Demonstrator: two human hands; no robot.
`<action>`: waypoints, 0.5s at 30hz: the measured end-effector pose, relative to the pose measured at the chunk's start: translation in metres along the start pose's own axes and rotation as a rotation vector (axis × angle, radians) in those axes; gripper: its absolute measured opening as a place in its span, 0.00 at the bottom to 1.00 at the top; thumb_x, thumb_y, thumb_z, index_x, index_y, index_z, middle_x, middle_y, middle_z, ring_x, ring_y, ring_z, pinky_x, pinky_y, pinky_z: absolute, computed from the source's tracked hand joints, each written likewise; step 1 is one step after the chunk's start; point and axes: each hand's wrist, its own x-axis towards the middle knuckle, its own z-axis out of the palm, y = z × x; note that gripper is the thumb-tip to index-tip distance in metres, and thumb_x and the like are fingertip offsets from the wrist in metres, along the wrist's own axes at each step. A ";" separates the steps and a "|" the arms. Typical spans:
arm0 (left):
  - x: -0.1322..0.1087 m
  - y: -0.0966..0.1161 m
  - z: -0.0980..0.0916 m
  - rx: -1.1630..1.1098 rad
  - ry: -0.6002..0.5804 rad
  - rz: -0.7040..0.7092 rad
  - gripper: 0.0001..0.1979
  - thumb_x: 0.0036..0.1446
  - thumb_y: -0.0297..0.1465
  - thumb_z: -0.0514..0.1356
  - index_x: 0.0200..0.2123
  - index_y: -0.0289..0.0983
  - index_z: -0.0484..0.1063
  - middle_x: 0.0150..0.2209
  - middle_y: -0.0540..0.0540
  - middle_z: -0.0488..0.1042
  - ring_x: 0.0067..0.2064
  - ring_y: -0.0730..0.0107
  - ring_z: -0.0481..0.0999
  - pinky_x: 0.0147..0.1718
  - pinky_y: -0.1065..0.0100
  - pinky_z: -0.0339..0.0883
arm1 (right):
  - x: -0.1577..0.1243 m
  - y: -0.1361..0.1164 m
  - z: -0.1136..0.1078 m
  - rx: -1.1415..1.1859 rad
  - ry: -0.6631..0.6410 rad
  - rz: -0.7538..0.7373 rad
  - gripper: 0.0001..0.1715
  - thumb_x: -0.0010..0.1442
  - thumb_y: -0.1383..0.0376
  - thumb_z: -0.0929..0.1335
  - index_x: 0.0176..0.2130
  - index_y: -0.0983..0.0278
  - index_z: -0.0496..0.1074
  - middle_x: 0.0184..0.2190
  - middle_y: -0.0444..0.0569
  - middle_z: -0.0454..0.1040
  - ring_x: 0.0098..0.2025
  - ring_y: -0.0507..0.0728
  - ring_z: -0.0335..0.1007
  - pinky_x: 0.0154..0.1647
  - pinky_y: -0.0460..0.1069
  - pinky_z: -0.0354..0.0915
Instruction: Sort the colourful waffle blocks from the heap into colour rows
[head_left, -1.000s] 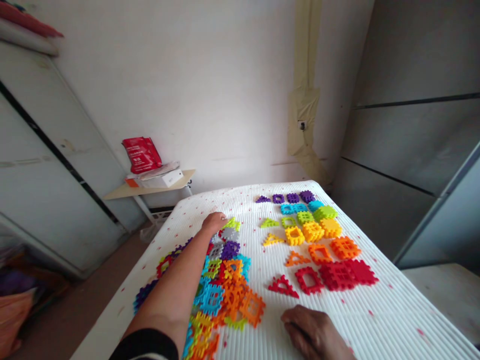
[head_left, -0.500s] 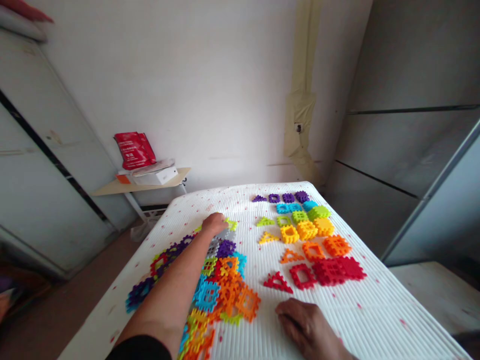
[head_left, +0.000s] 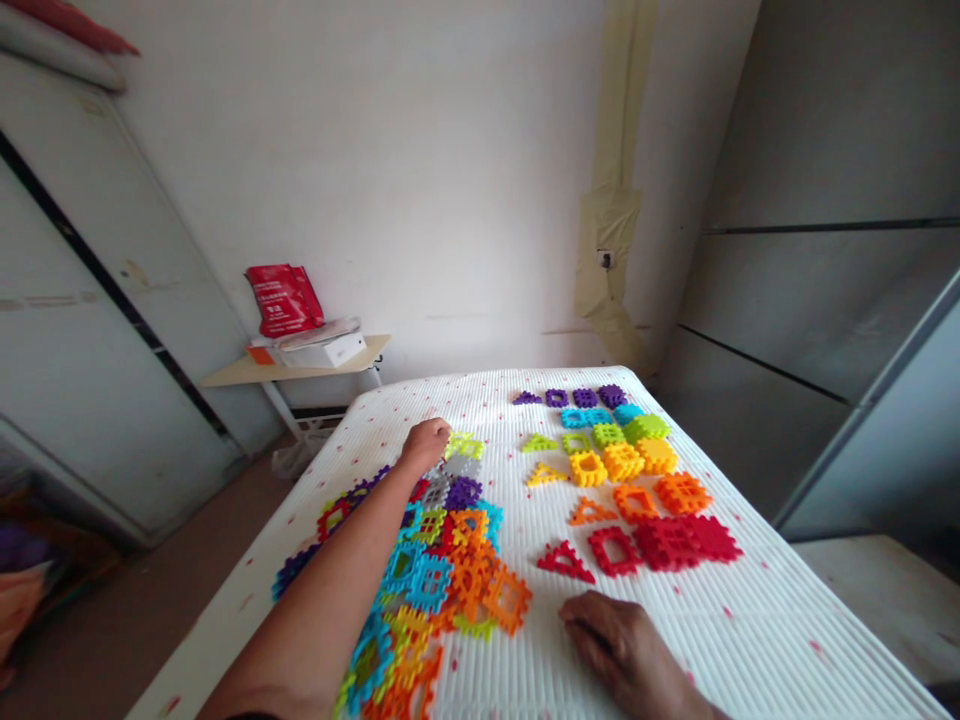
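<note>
My left hand (head_left: 426,444) reaches across a mixed pile of notched plastic building tiles, to its far end. Its fingers are curled down beside a lime-green tile (head_left: 468,445); whether they hold a piece is hidden. Just nearer lie a grey tile (head_left: 460,466) and a purple tile (head_left: 464,492). Blue tiles (head_left: 431,583) and orange tiles (head_left: 508,598) overlap in the near part of the pile, partly behind my forearm. My right hand (head_left: 626,640) rests curled on the white quilted cover (head_left: 517,670), with nothing showing in it, below a red triangular tile (head_left: 565,562).
On the right, tiles stand in rows by colour: purple (head_left: 585,398), blue (head_left: 587,418), lime green (head_left: 608,434), yellow (head_left: 622,461), orange (head_left: 636,503) and red (head_left: 679,542). A small side table (head_left: 240,374) stands beyond the left edge. Grey cabinets (head_left: 810,280) flank the right side.
My left hand has drawn slightly away from the lime-green tile, which now shows more. My right hand stays curled in place. The whole view has shifted slightly.
</note>
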 end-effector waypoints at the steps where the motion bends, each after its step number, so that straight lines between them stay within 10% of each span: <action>1: -0.004 0.001 0.000 -0.053 -0.020 0.008 0.16 0.57 0.36 0.55 0.46 0.34 0.66 0.45 0.44 0.70 0.42 0.66 0.72 0.39 0.59 0.69 | 0.000 0.000 0.000 0.008 -0.003 0.001 0.12 0.62 0.65 0.58 0.36 0.63 0.69 0.29 0.46 0.73 0.31 0.51 0.70 0.32 0.43 0.63; 8: -0.046 0.015 0.001 -0.404 -0.152 0.137 0.14 0.58 0.38 0.51 0.35 0.33 0.70 0.22 0.51 0.71 0.26 0.72 0.72 0.27 0.69 0.66 | 0.012 -0.003 -0.001 0.233 0.111 0.087 0.13 0.60 0.60 0.60 0.34 0.64 0.70 0.28 0.47 0.72 0.29 0.52 0.69 0.29 0.45 0.64; 15: -0.097 0.041 0.005 -0.682 -0.240 0.332 0.15 0.54 0.40 0.52 0.39 0.36 0.68 0.27 0.49 0.75 0.31 0.69 0.74 0.35 0.65 0.67 | 0.065 -0.020 0.003 0.849 0.224 0.341 0.19 0.55 0.51 0.65 0.34 0.66 0.66 0.26 0.47 0.72 0.18 0.47 0.61 0.18 0.43 0.57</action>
